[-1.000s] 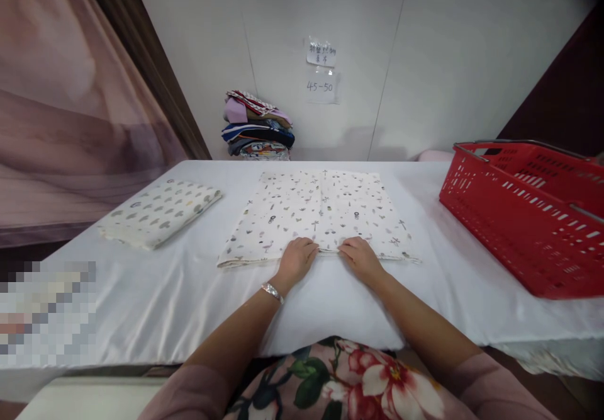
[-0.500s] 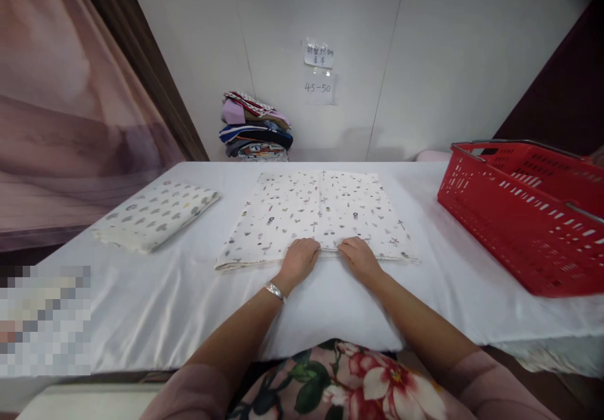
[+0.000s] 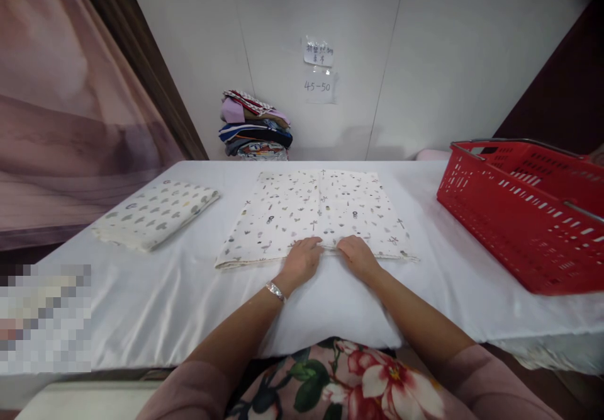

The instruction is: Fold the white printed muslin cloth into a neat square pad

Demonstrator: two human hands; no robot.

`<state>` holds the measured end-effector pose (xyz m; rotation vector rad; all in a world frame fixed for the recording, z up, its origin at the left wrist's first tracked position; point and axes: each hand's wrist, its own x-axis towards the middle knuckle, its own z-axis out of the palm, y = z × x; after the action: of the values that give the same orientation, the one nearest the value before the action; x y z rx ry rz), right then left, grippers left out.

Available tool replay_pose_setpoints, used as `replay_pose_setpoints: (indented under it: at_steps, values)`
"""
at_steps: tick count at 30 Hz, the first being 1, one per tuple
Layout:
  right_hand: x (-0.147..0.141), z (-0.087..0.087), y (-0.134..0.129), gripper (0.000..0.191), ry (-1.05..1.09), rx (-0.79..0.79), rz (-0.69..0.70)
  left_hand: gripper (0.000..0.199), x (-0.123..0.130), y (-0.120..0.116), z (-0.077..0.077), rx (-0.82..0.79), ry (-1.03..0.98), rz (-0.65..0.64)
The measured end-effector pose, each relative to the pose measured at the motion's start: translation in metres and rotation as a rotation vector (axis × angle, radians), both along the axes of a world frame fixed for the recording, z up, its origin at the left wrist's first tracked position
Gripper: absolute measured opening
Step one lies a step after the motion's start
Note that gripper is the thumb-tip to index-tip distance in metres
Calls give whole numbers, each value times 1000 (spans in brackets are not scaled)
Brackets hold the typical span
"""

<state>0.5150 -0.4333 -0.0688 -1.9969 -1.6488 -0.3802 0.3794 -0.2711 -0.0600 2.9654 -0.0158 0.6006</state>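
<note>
A white cloth with small printed figures (image 3: 302,209) lies folded and flat on the white-covered table (image 3: 226,319). At the middle of its near edge, my left hand (image 3: 302,261), with a bracelet at the wrist, is closed on the cloth. Just to the right, my right hand (image 3: 358,257) is closed on the same edge, a small gap between the two. The fingertips of both hands are partly hidden by the hands themselves. Over at the left lies a second folded cloth with a grey-green pattern (image 3: 158,212).
A red perforated basket (image 3: 514,225) with metal handles stands on the right of the table. Behind the far edge is a stack of folded fabrics (image 3: 257,127) against the wall. Two paper notes (image 3: 319,86) hang above. A pink curtain (image 3: 56,111) is at the left.
My hands have moved slightly closer together along the near edge of the cloth. The cloth and the basket look the same.
</note>
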Motion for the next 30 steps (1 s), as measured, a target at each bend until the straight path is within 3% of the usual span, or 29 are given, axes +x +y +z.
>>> replay_pose_setpoints:
  at_steps: [10, 16, 21, 30]
  values:
    - [-3, 0, -1, 18, 43, -11, -14, 19, 10, -6, 7, 103, 27, -23]
    - [-6, 1, -3, 21, 46, -39, 12, 17, 8, -8, 8, -9, -50, -4]
    - [-7, 1, 1, 30, -7, -112, -64, 15, 7, -9, 10, -16, -17, 10]
    - [-5, 6, 7, 19, -21, -124, -68, 10, 7, -5, 6, -56, -20, 20]
